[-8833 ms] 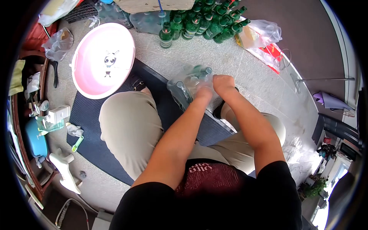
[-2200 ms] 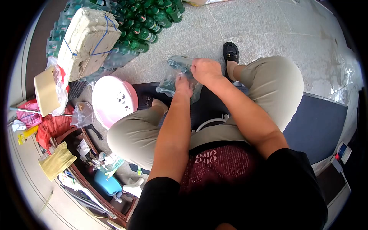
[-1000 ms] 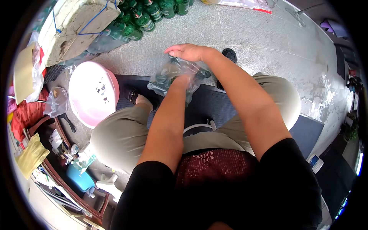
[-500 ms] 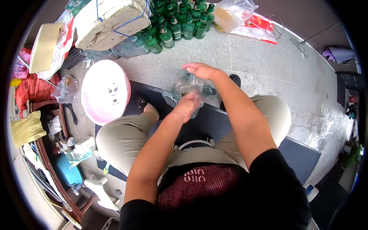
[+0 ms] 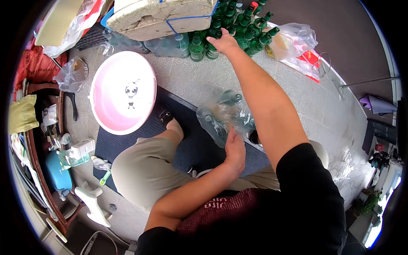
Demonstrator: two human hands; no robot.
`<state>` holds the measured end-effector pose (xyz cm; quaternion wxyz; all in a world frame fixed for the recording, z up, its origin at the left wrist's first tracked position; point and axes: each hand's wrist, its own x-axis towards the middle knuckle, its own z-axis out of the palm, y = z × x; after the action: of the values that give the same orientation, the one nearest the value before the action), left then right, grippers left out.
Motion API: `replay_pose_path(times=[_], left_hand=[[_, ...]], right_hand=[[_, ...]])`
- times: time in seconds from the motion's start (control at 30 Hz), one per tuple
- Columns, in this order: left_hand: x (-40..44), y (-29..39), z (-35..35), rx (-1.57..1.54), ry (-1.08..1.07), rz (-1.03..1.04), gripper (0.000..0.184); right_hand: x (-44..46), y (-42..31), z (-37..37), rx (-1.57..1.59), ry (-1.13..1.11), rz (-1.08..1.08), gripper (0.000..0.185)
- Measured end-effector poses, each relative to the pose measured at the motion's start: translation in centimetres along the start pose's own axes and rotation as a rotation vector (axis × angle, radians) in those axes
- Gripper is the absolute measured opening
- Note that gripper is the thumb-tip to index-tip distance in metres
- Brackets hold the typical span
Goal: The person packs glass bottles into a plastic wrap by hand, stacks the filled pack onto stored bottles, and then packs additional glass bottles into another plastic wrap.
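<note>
A clear plastic bag with several bottles [image 5: 219, 112] stands at the edge of the dark mat [image 5: 191, 146], between my feet. My left hand [image 5: 235, 148] is closed on the near edge of this bag. Farther forward, my right hand [image 5: 223, 42] reaches over the front of the group of green glass bottles [image 5: 246, 32]. Its thumb and fingers are spread beside the bottle necks, and nothing is held in it. One green bottle [image 5: 196, 47] stands at the near left of the group.
A pink basin [image 5: 123, 91] sits at the left on the mat's edge. Behind it, a foam block [image 5: 157, 19] tied with blue cord rests over wrapped bottles [image 5: 168, 46]. Plastic bags [image 5: 293, 42] lie at the right. A wooden cabinet [image 5: 36, 165] holding a blue tub is far left.
My right hand has left the bag and moved forward to the green bottles, its fingers spread. My left hand has shifted to the bag's near edge. The view has turned.
</note>
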<state>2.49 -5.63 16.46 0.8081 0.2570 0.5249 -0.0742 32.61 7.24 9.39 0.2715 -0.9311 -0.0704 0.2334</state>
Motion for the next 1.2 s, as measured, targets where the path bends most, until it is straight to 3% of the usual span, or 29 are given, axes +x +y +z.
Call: replay_pose_path(times=[0.07, 0.17, 0.27, 0.37, 0.4, 0.47, 0.53, 0.6, 0.7, 0.83, 0.93, 1.2], left_hand=[[-0.5, -0.4, 0.4, 0.033, 0.046, -0.047, 0.051], [3.0, -5.4, -1.7, 0.044, -0.048, 0.026, 0.055], [2.5, -5.0, -1.4, 0.121, -0.063, 0.018, 0.054], [2.1, -6.1, -1.2, 0.237, -0.010, 0.113, 0.051], [2.1, -6.5, -1.5, 0.224, -0.015, 0.113, 0.051], [2.4, -7.5, -2.9, 0.418, -0.062, 0.305, 0.042], [5.2, -8.6, -4.5, 0.405, -0.044, 0.301, 0.044], [5.2, -9.6, -4.4, 0.553, 0.044, 0.507, 0.047], [5.6, -8.7, -5.3, 0.382, 0.028, 0.383, 0.047], [4.3, -7.1, -5.7, 0.212, 0.110, 0.354, 0.037], [4.3, -6.8, -6.7, 0.295, 0.304, 0.519, 0.021], [3.5, -4.7, -7.7, 0.476, 0.333, 0.703, 0.025]], right_hand=[[-0.6, -0.4, 1.0, -0.085, 0.092, -0.024, 0.062], [-1.8, 0.7, 2.4, -0.247, 0.126, -0.098, 0.054], [-2.7, 4.6, 1.7, -0.336, 0.127, -0.217, 0.043], [-5.3, 6.0, -2.8, -0.339, 0.166, -0.315, 0.037], [-7.5, 5.8, -4.9, -0.304, 0.188, -0.347, 0.034], [-15.6, 3.7, -12.0, -0.257, 0.168, -0.455, 0.033], [-19.0, 3.1, -14.5, -0.248, 0.189, -0.491, 0.031], [-25.3, 1.9, -18.4, -0.105, 0.153, -0.504, 0.025], [-31.0, 2.6, -21.6, 0.052, 0.200, -0.491, 0.021], [-35.8, 4.2, -21.6, 0.148, 0.163, -0.476, 0.016], [-38.0, 5.4, -18.8, 0.031, 0.129, -0.473, 0.015], [-40.8, 6.9, -13.1, -0.349, 0.265, -0.650, 0.015]])
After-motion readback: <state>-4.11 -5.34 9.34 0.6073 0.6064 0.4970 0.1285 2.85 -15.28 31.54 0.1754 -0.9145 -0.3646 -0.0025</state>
